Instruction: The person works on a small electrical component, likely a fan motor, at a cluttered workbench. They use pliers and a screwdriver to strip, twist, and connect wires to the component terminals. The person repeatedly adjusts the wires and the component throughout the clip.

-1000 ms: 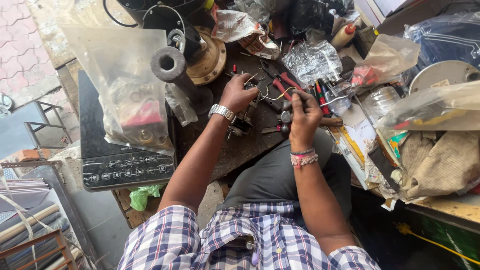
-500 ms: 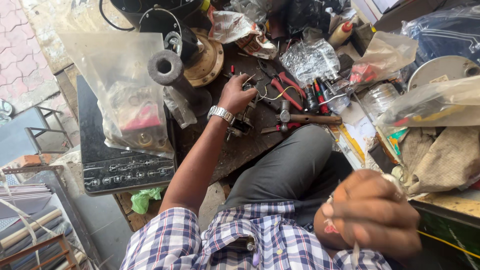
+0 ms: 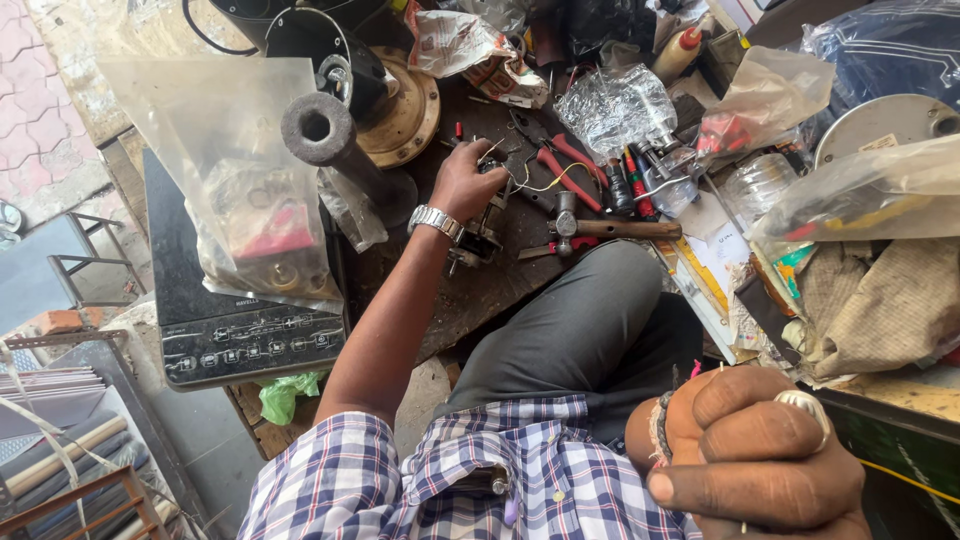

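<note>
Left hand (image 3: 468,178) grips motor (image 3: 482,232); right hand (image 3: 760,455) fisted.

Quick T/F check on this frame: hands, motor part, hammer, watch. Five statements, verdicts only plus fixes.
1. The left hand rests on a small motor part on the bench. True.
2. The right hand grips the hammer. False: the hammer lies untouched on the bench; the right hand is raised close to the camera, pinching something thin.
3. A metal wristwatch is on the left wrist. True.
4. The red-handled pliers are in the left hand. False: they lie on the bench beside it.
5. The shirt is plaid. True.
</note>
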